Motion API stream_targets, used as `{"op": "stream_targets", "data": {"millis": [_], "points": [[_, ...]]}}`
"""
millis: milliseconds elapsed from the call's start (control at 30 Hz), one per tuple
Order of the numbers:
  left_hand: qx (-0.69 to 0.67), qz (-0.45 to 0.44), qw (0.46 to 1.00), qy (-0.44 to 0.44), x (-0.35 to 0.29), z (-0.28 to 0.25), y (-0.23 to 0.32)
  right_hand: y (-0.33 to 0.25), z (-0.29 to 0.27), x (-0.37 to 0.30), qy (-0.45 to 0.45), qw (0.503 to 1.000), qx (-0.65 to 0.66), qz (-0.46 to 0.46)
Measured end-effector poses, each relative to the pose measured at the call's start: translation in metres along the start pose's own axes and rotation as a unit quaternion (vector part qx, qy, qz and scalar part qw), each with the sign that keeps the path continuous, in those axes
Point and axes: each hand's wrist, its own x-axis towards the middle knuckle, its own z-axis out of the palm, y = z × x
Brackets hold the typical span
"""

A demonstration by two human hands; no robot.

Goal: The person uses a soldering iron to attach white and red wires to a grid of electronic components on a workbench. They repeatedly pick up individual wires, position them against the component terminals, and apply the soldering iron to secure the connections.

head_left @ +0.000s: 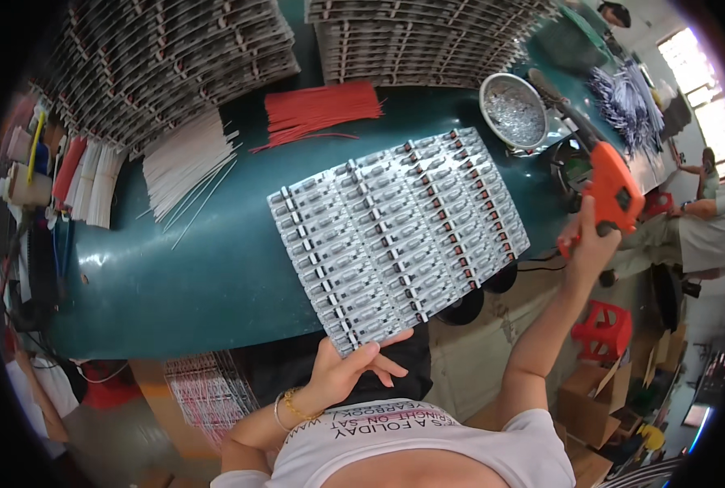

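A silvery panel of small circuit boards [395,236], set in rows with white and orange-red parts, lies tilted over the table's near edge. My left hand [352,370] grips its near left corner, thumb on top and the other fingers partly under the edge. Out to the right, my right hand [594,244] is wrapped round the handle of an orange pistol-grip power tool [618,193]. The tool's long dark barrel points up and left, past a white bowl [513,111] of small clear parts. Its tip is apart from the panel.
Tall stacks of similar panels [167,65] stand at the back. Bundles of red wires [322,112] and white wires [187,163] lie before them on the green table [159,285]. A red stool [602,329] and cardboard boxes [594,398] are at lower right; other people [700,215] sit beyond.
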Motion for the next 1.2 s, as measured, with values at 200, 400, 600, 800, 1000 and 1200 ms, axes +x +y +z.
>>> {"op": "stream_targets", "data": {"millis": [200, 400, 600, 800, 1000, 1200], "points": [[0.005, -0.01, 1.0, -0.014, 0.012, 0.016, 0.004, -0.011, -0.014, -0.036, -0.059, 0.995, 0.062, -0.045], [0.072, -0.205, 0.975, -0.048, 0.023, 0.007, 0.009, 0.003, 0.01, -0.093, -0.161, 0.975, 0.153, 0.015], [0.52, 0.154, 0.84, -0.037, -0.037, -0.006, 0.068, 0.012, 0.025, -0.133, -0.18, 0.951, 0.25, 0.031], [0.848, 0.307, 0.361, 0.237, 0.013, -0.089, 0.179, 0.014, 0.04, -0.143, -0.212, 0.963, 0.165, 0.012], [0.92, 0.235, 0.206, 0.235, 0.049, -0.123, 0.216, 0.016, 0.041, -0.139, -0.208, 0.968, 0.14, 0.01], [0.902, 0.291, 0.217, 0.233, 0.046, -0.135, 0.228, 0.018, 0.036, -0.13, -0.183, 0.981, 0.07, -0.015]]}}
